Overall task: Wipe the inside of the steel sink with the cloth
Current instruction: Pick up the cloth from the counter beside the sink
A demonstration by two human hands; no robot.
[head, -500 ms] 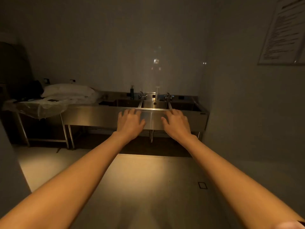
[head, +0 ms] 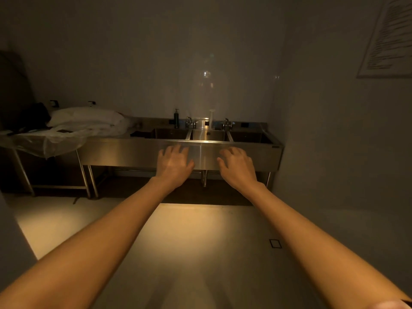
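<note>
wiping looks not yet begun: left hand and right hand, fingers loosely spread and holding nothing, reach toward the steel sink at mid-frame; no cloth identifiable.

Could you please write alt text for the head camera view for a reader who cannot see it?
Two bare arms stretch forward, the left hand and right hand empty, toward a three-basin steel sink in a dim room. Folded white bedding lies at its left.
</note>
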